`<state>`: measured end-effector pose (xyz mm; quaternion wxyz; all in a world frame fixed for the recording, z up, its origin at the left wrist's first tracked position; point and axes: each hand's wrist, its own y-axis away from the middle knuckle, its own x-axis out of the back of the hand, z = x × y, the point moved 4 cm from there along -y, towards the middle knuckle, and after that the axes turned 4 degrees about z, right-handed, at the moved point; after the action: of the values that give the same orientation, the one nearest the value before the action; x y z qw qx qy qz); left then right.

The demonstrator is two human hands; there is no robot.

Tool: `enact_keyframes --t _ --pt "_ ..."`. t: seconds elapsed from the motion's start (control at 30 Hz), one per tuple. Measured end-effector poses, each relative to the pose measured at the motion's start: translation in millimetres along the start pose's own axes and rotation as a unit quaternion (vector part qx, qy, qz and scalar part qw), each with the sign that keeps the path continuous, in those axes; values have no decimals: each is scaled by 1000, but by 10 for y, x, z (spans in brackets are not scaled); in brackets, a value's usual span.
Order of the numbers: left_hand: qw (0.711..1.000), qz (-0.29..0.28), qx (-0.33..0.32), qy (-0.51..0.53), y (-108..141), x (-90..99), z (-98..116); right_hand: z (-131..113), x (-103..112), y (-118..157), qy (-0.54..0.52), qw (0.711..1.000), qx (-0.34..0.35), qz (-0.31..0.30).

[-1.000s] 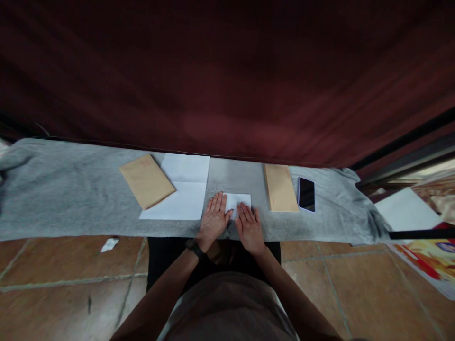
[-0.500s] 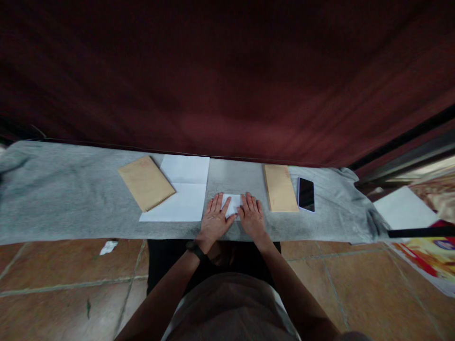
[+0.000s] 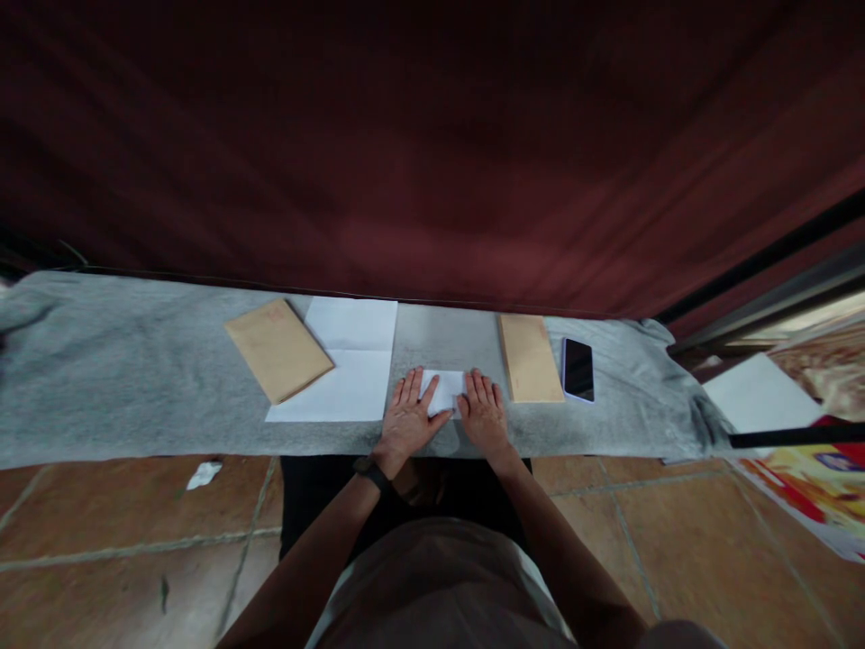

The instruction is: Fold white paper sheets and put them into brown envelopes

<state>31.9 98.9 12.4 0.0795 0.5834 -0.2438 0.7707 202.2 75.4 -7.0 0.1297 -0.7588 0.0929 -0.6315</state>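
A small folded white paper (image 3: 446, 393) lies flat on the grey cloth in front of me. My left hand (image 3: 408, 416) rests palm down over its left side, thumb stretched across the paper. On the right edge lies my right hand (image 3: 484, 416), also flat with fingers extended. Left of my hands is a creased white sheet (image 3: 358, 383), partly under a stack of brown envelopes (image 3: 278, 350). A second stack of brown envelopes (image 3: 532, 361) lies just right of my right hand.
A phone (image 3: 578, 370) lies beside the right envelopes on the cloth-covered table (image 3: 135, 361). Behind the table hangs a dark red curtain (image 3: 432, 180). At the far right are a white sheet (image 3: 760, 395) and a colourful package (image 3: 811, 482). Crumpled tissue (image 3: 204, 474) lies on the tiled floor.
My right hand has slid slightly right along the folded paper, uncovering more of it. My left hand stays in place.
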Motion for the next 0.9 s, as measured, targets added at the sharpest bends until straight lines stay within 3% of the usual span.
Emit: enact_keyframes --t 0.17,0.37,0.57,0.77,0.9 --pt "1000 -2 0 1 -2 12 6 -66 108 41 7 1000 -17 9" --pt "1000 -12 -5 -4 -7 33 9 -337 119 237 -31 997 74 1" --pt "1000 -2 -7 -10 25 32 7 -262 111 390 -19 997 67 32" --pt "991 -4 -136 6 339 78 131 -232 152 408 -20 997 69 38" --pt "987 -17 -160 -5 464 76 135 -366 232 421 -36 993 109 23"
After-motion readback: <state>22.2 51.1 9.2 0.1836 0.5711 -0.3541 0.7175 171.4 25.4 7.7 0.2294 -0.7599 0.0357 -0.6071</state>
